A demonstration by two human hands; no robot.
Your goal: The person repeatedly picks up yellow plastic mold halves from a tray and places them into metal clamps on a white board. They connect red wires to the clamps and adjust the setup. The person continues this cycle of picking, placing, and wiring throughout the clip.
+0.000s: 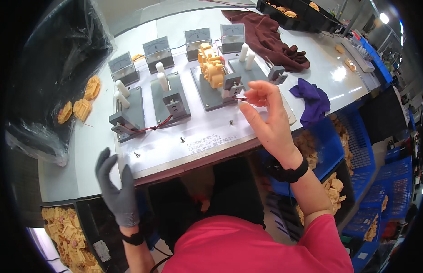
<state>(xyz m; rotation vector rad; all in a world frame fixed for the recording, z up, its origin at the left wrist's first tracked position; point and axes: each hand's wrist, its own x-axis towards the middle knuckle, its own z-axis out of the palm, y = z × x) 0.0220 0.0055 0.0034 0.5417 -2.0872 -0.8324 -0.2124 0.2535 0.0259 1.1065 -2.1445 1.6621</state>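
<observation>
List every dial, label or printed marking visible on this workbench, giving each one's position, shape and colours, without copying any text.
Four analogue meters: row along the fixture board's far edge; square grey cases, pale dial faces.
Printed marking: near edge of the white fixture board; small grey lines.
White label: on the black bin at lower left, below the gloved left hand; small rectangle.

The white table [329, 68] carries a grey test plate [211, 136], a dark red cloth [270, 38], a purple cloth [313, 98], a black tray [302, 13] and a black plastic bag [52, 82].

Yellow plastic part [211, 64] upright on third grey fixture [210, 93], beside clamp block [232, 84]; thin wire [240, 98] at block.
</observation>
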